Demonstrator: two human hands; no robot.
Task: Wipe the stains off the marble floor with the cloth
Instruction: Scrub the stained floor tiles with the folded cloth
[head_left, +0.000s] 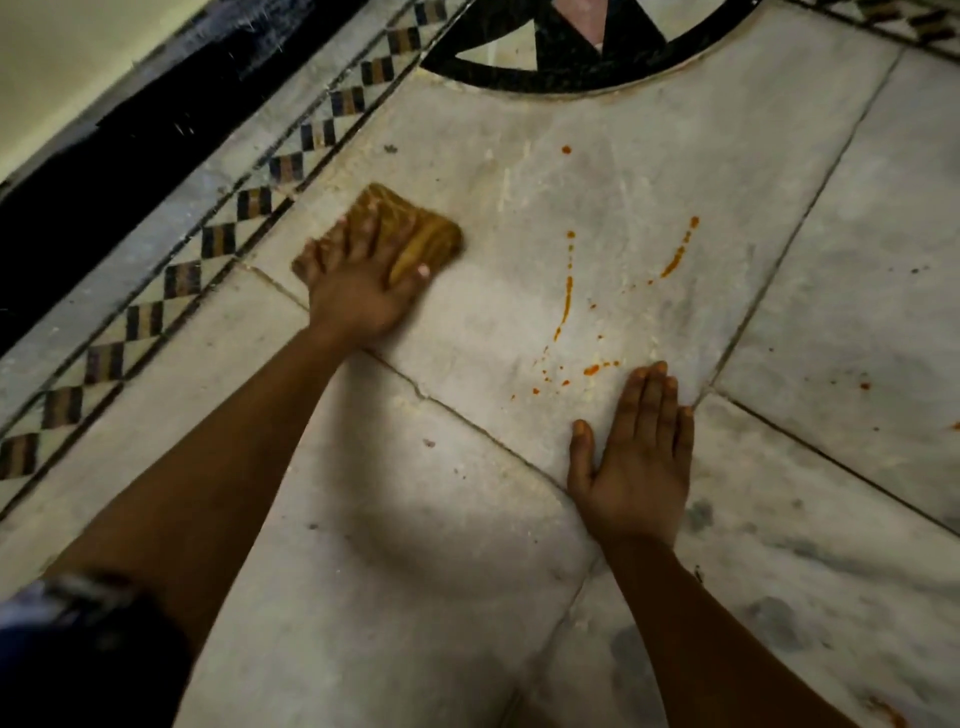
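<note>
Orange splattered stains are seen on pale marble floor between a mustard folded cloth, pressed under the spread-fingered left hand, and the right hand, laid flat.

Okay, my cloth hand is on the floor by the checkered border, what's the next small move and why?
Probably slide the left hand with the cloth to the right, toward the orange streaks. The cloth sits left of them on marble that looks unstained, while the streaks and spatter lie untouched between it and the right hand, which rests flat on the floor.
</note>
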